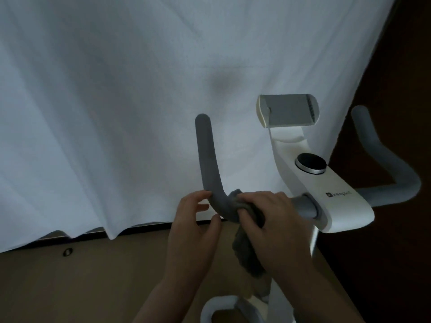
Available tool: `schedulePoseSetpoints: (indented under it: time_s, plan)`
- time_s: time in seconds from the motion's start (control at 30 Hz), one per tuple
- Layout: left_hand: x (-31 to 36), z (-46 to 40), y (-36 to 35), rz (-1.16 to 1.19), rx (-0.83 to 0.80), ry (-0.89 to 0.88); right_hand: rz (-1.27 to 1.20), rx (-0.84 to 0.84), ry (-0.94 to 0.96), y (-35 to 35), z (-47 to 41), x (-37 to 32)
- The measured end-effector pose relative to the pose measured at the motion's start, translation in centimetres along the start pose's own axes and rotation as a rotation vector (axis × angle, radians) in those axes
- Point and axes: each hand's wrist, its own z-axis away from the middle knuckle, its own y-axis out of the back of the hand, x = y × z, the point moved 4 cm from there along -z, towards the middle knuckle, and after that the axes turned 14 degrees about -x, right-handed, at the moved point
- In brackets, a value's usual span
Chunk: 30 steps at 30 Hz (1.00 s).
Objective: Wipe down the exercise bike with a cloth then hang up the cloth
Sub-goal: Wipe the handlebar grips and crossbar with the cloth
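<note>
A person stood over a white exercise bike (324,199) and looked down at its grey padded handlebar (206,159). The right hand (268,220) gripped a dark grey cloth (247,248), its fingers curled round the cloth and the bar just where the left arm of the handlebar bends upward. The loose end of the cloth hung down below the hand. The left hand (193,220) was open, its fingers relaxed, with the fingertips touching the outer side of the same bend, as if to steady it.

To do this step well, it seemed wise to keep the cloth wrapped fully round the bar and slide it up along the curve to the tip, turning the wrist so the far side was wiped too, while the left hand held the bar firm.

The bike had a white frame with a round dark knob (311,163) on top and a grey holder (288,109) for a phone or tablet above that. A second handlebar arm (382,157) curved off on the right. The room was dim. A pale curtain (116,101) hung behind the bike, above a brown floor (81,287).
</note>
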Motion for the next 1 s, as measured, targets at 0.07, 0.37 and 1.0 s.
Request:
schedulePoseSetpoints:
  time_s: [0.07, 0.37, 1.0]
  plan:
    - [0.5, 0.2, 0.0, 0.018, -0.012, 0.032, -0.031, -0.028, -0.009, 0.8, -0.7, 0.6]
    - [0.3, 1.0, 1.2, -0.036, -0.002, 0.058, 0.031, -0.032, 0.029, -0.2, -1.7, -0.2]
    - [0.4, -1.2, 1.6, -0.014, -0.196, -0.211, 0.106, 0.280, -0.194, 2.0, 1.3, 3.0]
